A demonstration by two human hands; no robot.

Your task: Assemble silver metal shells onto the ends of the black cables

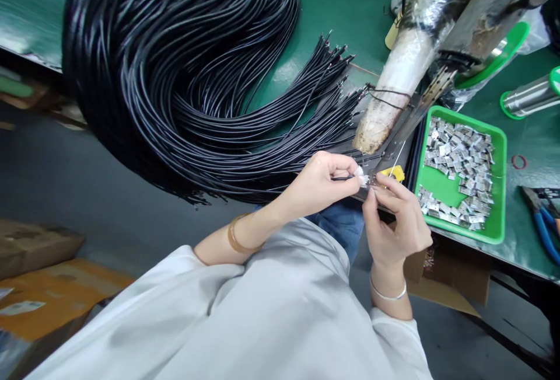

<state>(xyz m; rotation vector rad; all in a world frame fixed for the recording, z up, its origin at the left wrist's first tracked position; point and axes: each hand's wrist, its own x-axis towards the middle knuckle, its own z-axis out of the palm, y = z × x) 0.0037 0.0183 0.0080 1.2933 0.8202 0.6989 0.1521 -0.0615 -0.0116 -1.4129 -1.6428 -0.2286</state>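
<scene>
My left hand [326,180] is closed on the end of a black cable, with a small white piece [361,177] at its fingertips. Close beside it on the right, my right hand [396,213] has thumb and fingers pinched together; what they hold, if anything, is too small to make out. A large bundle of black cables [175,88] curves over the green table, its stripped ends lying just beyond my hands. Above my fingers hangs a white wrapped nozzle [385,97], beside a metal tool [437,85]. A yellow piece [394,173] lies behind my right fingers.
To the right, a green tray [501,193] holds many small metal parts. Farther right are a solder-like spool [531,97], a red ring [519,161] and blue-handled pliers [545,228] on the table [520,140]. Cardboard boxes [56,292] stand at the lower left.
</scene>
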